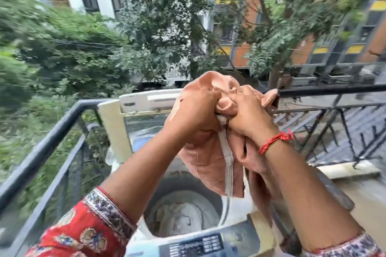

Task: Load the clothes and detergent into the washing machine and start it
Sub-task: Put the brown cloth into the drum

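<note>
Both my hands are raised above a top-loading washing machine and bunch up a peach-pink garment with a white drawstring hanging from it. My left hand and my right hand grip the cloth side by side, knuckles touching. The cloth hangs down over the open drum, where pale clothes lie at the bottom. The machine's lid stands up behind the hands. A dark control panel runs along the near edge.
The machine stands in a balcony corner. A dark metal railing runs on the left and continues behind and to the right. Beyond it are trees and buildings. A pale ledge lies at the right.
</note>
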A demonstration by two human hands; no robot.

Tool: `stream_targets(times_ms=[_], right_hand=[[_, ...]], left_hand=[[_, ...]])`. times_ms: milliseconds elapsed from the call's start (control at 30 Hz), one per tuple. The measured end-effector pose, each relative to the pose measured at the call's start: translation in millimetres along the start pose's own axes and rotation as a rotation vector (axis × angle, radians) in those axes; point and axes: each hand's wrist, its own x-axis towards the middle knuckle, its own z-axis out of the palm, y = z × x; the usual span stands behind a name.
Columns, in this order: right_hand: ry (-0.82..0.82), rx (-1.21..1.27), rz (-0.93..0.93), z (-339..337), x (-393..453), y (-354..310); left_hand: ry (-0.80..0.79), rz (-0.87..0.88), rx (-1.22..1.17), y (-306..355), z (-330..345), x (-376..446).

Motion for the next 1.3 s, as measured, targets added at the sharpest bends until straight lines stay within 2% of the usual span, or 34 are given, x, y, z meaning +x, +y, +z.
stream_targets(times_ms=[267,400,700,933,1133,1300], right_hand=[[-0.073,0.193,-0.074,77.6,36.3,-66.4],[-0.118,0.265,-0.193,105.3,53.4,-96.1],[-0.164,0.383,-0.423,127.6,82.9,-131.8],[-0.278,0.304,-0.319,182.2,66.1,-73.0],[-0.471,0.270,-0.144,257.1,23.1,-2.1],[-0.604,0.110,-0.078,308.4,-9.8,42.7]], left_hand=[[-0.041,-0.178,0.106,-94.9,-8.6,-40.9],[-0.047,-0.288,0.161,-128.8,-25.9,-62.2],[0.014,-0.502,0.260,-145.4,-58.1,-93.1],[-0.046,-0.584,0.125,-134.7,29.9,-97.0],[-0.200,-0.626,0.005,-123.6,140.9,-111.1],[-0.357,-0.652,-0.039,-122.3,212.1,-133.9]])
